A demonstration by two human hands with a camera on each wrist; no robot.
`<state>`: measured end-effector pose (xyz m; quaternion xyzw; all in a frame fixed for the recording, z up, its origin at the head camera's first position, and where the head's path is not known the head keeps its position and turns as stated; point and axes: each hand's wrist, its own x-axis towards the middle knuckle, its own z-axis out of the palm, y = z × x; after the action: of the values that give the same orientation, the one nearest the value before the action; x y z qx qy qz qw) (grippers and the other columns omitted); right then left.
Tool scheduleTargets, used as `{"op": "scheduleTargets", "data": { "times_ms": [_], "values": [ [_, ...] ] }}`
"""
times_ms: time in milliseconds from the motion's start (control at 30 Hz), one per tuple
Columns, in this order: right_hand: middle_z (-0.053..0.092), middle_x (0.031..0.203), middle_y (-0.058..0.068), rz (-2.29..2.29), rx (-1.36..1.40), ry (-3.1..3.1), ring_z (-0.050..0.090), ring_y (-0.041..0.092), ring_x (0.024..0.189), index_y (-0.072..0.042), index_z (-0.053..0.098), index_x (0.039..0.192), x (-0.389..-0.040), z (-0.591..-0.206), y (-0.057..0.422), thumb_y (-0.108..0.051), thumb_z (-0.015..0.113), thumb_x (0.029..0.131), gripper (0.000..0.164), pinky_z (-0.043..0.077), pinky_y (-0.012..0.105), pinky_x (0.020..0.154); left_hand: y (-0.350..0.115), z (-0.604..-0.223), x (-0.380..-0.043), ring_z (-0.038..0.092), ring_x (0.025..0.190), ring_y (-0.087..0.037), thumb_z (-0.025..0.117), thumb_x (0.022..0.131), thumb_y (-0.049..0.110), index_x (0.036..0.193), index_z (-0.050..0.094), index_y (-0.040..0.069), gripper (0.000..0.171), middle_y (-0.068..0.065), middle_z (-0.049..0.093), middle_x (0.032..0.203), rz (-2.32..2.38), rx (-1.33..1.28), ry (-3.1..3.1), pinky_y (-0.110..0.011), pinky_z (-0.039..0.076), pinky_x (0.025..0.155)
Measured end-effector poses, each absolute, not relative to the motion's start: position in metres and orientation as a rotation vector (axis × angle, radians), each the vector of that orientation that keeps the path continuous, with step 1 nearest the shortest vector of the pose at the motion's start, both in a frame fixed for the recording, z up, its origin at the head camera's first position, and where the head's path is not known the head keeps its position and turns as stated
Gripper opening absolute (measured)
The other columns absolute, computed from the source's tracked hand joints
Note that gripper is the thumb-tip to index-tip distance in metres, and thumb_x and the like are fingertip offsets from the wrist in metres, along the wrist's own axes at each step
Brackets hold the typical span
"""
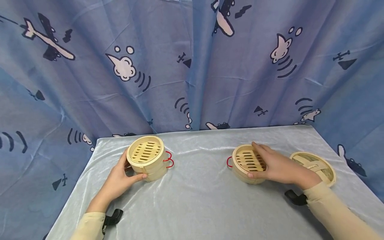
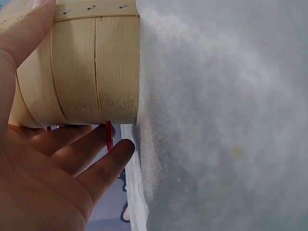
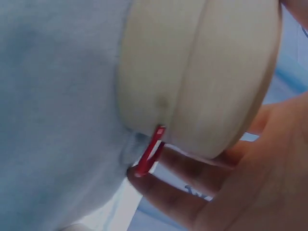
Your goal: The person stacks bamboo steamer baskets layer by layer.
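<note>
At the left of the cloth stands a stack of two bamboo steamer baskets, the upper one showing a slatted base and both having red handles on the right. My left hand grips this stack from its left side, the thumb across the front; in the left wrist view its fingers reach round the far side beside a red handle. Further right, my right hand holds a single bamboo steamer basket by its rim, thumb in front and fingers behind. A red handle shows near those fingertips in the right wrist view.
A round woven bamboo lid lies on the cloth beyond the right wrist, partly hidden by it. Pale grey cloth covers the table. Behind it hangs a blue curtain with airplane prints.
</note>
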<state>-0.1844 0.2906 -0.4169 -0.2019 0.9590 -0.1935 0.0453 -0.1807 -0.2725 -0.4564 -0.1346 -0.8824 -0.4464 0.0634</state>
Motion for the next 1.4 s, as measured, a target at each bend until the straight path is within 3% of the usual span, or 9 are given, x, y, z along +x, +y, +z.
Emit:
{"op": "scheduleTargets", "data": {
  "times_ms": [167, 433, 767, 1400],
  "values": [
    [0.029, 0.169, 0.037, -0.640, -0.610, 2.923, 0.033, 0.062, 0.151, 0.005, 0.021, 0.171, -0.184, -0.421, 0.293, -0.072, 0.077, 0.091, 0.125, 0.034, 0.078, 0.115, -0.274, -0.458, -0.181, 0.065, 0.128, -0.033, 0.102, 0.080, 0.030, 0.172, 0.030, 0.031, 0.116, -0.009, 0.067, 0.144, -1.336, -0.403, -2.664, -0.060, 0.047, 0.109],
    [0.043, 0.162, 0.035, -0.685, -0.575, 2.962, 0.044, 0.058, 0.146, 0.005, 0.030, 0.168, -0.183, -0.424, 0.295, -0.071, 0.082, 0.088, 0.122, 0.040, 0.076, 0.111, -0.275, -0.458, -0.184, 0.064, 0.127, -0.029, 0.102, 0.079, 0.035, 0.171, 0.032, 0.030, 0.116, -0.005, 0.066, 0.144, -1.312, -0.409, -2.680, -0.057, 0.046, 0.108],
    [0.049, 0.158, 0.032, -0.721, -0.575, 2.989, 0.049, 0.054, 0.143, 0.003, 0.036, 0.166, -0.185, -0.428, 0.296, -0.068, 0.084, 0.086, 0.118, 0.043, 0.075, 0.110, -0.275, -0.456, -0.184, 0.064, 0.126, -0.027, 0.102, 0.079, 0.035, 0.171, 0.031, 0.031, 0.117, -0.003, 0.066, 0.144, -1.299, -0.409, -2.680, -0.056, 0.047, 0.107],
    [0.049, 0.159, 0.032, -0.741, -0.580, 3.018, 0.046, 0.054, 0.145, 0.006, 0.037, 0.164, -0.189, -0.429, 0.291, -0.065, 0.085, 0.087, 0.115, 0.039, 0.075, 0.113, -0.277, -0.460, -0.185, 0.065, 0.126, -0.031, 0.102, 0.079, 0.034, 0.173, 0.027, 0.031, 0.120, -0.006, 0.065, 0.146, -1.297, -0.414, -2.671, -0.058, 0.047, 0.108]
  ]
}}
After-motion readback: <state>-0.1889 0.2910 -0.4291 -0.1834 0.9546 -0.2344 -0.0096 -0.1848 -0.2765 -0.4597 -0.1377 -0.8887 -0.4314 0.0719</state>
